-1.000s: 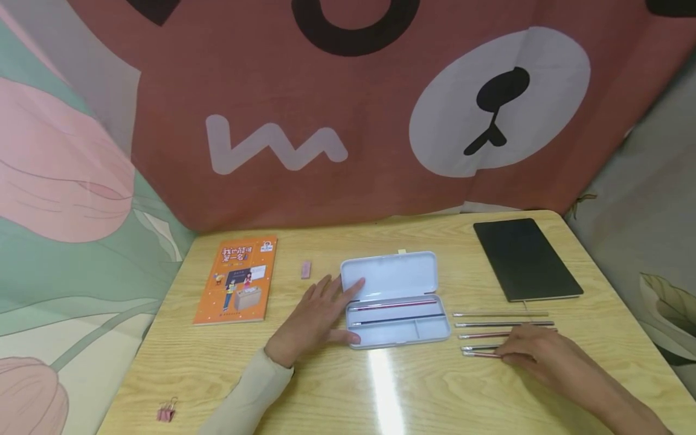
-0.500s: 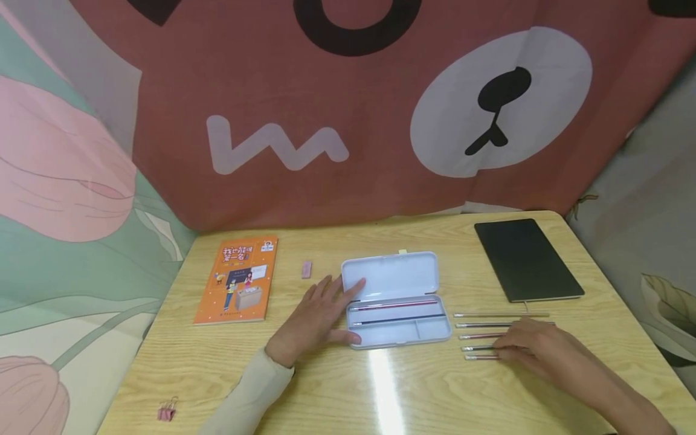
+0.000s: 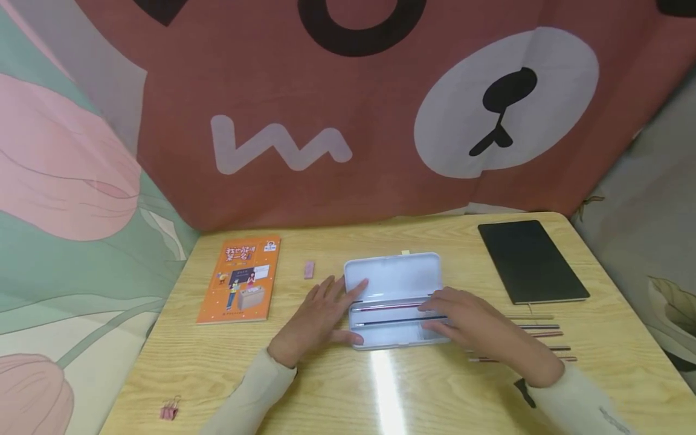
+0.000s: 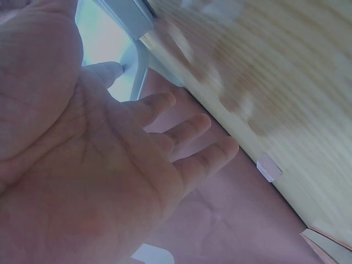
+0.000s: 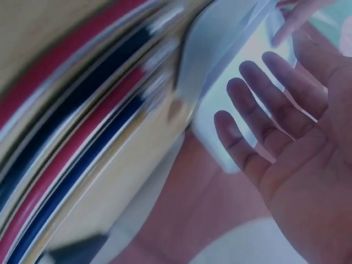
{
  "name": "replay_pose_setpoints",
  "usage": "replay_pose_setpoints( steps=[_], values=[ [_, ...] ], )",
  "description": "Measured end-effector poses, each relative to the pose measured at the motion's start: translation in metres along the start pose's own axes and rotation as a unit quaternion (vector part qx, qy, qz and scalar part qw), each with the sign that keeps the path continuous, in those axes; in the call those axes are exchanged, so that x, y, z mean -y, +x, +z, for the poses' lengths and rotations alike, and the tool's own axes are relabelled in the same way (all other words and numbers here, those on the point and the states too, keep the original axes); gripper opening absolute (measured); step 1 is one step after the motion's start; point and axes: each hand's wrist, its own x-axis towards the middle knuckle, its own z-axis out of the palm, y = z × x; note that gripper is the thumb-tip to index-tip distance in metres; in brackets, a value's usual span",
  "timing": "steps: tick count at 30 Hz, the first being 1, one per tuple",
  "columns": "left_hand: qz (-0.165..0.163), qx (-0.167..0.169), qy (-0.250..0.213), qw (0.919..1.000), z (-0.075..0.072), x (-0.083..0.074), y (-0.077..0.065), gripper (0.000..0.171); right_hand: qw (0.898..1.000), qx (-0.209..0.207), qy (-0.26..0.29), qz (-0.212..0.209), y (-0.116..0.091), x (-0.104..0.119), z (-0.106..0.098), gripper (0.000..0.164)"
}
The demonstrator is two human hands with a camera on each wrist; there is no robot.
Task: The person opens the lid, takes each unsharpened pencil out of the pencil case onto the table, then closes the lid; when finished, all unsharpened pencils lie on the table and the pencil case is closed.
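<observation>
A white pencil case [image 3: 394,278] lies with its lid up in the middle of the table. Inside rest a red pencil [image 3: 388,308] and a dark pencil [image 3: 391,321], lying lengthwise. My left hand [image 3: 312,320] steadies the case's left end, index finger against the lid and thumb at the front corner. Over the right end of the tray reaches my right hand [image 3: 473,323], fingertips above the pencils, partly covering them. Its fingers [image 5: 275,107] are extended and spaced apart in the right wrist view, with nothing held in them.
Several pencils [image 3: 545,334] lie in a row right of the case, partly behind my right arm. A black notebook [image 3: 533,261] sits behind them. Leftward are a pink eraser [image 3: 309,269], an orange book [image 3: 239,281] and a pink binder clip [image 3: 169,411].
My right hand has left the row of pencils on the table and moved left, over the right end of the case. The left hand keeps its place.
</observation>
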Motion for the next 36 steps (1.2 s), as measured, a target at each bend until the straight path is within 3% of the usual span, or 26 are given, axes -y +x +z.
replay_pose_setpoints(
  steps=[8, 18, 29, 36],
  values=[
    [-0.004, 0.005, 0.010, 0.9999, 0.001, -0.003, 0.002, 0.110, 0.996, 0.074, 0.048, 0.030, 0.034, 0.012, 0.023, 0.026],
    [-0.002, 0.002, 0.009, 1.0000, -0.001, -0.006, 0.002, 0.109, 0.992, 0.075, 0.099, 0.038, 0.041, 0.010, 0.034, 0.010],
    [0.005, -0.004, 0.001, 1.0000, -0.002, -0.006, 0.001, 0.110, 0.994, 0.038, 0.103, 0.023, 0.038, 0.012, 0.030, 0.007],
    [0.003, 0.000, -0.002, 1.0000, -0.005, -0.007, 0.000, 0.110, 0.997, -0.025, 0.069, -0.024, 0.013, 0.005, 0.011, 0.015]
  ],
)
